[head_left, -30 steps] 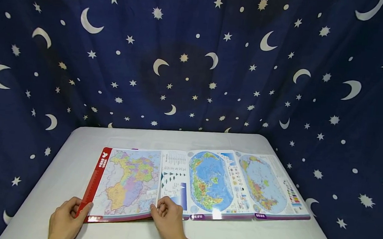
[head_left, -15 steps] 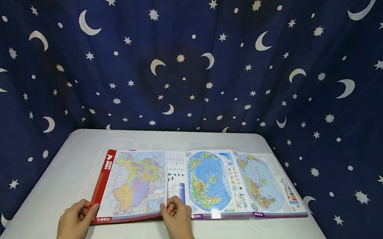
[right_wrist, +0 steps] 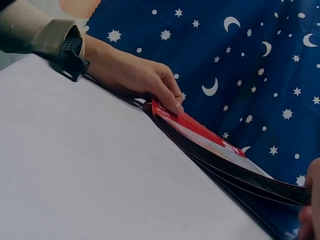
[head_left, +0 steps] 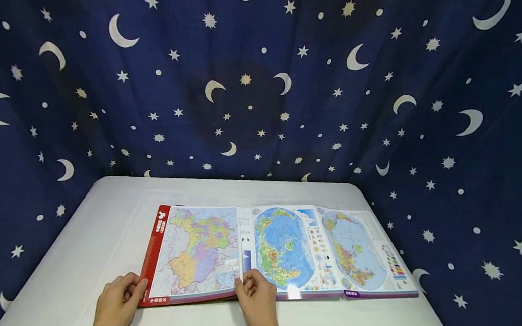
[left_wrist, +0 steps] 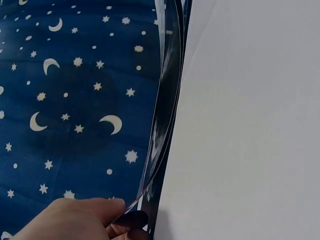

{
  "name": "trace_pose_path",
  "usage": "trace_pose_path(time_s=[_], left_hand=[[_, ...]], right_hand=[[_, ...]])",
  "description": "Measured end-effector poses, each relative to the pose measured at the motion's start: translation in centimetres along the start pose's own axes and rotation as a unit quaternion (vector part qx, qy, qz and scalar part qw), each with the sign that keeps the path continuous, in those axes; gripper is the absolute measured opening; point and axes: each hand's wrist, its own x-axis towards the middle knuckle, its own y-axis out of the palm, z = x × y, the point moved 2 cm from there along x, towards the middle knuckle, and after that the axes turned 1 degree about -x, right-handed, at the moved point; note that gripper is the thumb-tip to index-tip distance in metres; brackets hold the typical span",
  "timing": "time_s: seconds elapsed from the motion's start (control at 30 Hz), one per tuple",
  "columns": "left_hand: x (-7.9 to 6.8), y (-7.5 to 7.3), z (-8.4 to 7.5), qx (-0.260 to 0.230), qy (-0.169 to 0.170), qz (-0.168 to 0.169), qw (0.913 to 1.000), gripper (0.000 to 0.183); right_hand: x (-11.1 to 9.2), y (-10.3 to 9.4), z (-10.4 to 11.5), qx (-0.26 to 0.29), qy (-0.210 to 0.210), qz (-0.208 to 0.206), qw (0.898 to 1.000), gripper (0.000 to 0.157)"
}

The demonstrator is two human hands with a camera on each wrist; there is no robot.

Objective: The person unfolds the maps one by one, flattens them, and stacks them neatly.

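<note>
A folding map sheet lies in several joined panels across the table in the head view. Its left panel, a China map (head_left: 200, 252) with a red left border, overlaps the panel beside it. My left hand (head_left: 118, 302) pinches the near-left corner of this panel, thumb on top. At the panel's near-right edge, my right hand (head_left: 257, 304) pinches with the thumb on top and the fingers curled. In the right wrist view the near edges of the layers bow apart between the hands, and the red border (right_wrist: 200, 129) shows under the left thumb.
Flat to the right lie two world map panels (head_left: 284, 250), the nearer one with a bright glare spot. The white table (head_left: 73, 251) has rounded far corners. A dark blue curtain (head_left: 266, 92) with moons and stars hangs behind and on both sides.
Both hands have moved right, sliding the China map panel with them. It now covers more of the neighbouring panel's white chart strip. The world map panels have barely moved.
</note>
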Motion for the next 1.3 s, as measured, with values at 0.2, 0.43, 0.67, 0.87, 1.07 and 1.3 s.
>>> trace_pose_path(time_s=[0.2, 0.43, 0.67, 0.87, 1.07, 1.3], left_hand=[[-0.2, 0.8, -0.8, -0.001, 0.017, -0.01, 0.9998, 0.022], [-0.3, 1.3, -1.1, 0.005, 0.032, -0.015, 0.9993, 0.027], [-0.2, 1.4, -0.9, 0.013, 0.04, -0.022, 0.9989, 0.034], [-0.2, 1.4, -0.8, 0.007, 0.045, -0.03, 0.9985, 0.036], [-0.2, 1.5, -1.0, 0.007, 0.036, -0.025, 0.999, 0.036], [-0.3, 1.4, -1.0, 0.004, 0.046, -0.035, 0.9983, 0.036]], right_hand=[[-0.2, -0.9, -0.4, -0.004, 0.003, -0.012, 1.0, 0.024], [-0.3, -1.5, -0.9, -0.014, -0.013, -0.035, 0.999, 0.027], [-0.2, -1.7, -1.0, -0.028, -0.023, -0.035, 0.999, 0.027], [-0.1, -1.9, -0.9, -0.012, -0.013, -0.034, 0.999, 0.027], [0.1, -2.4, -1.0, 0.019, -0.022, -0.044, 0.999, 0.02], [0.4, -3.2, -1.4, 0.043, -0.003, -0.055, 0.998, 0.015]])
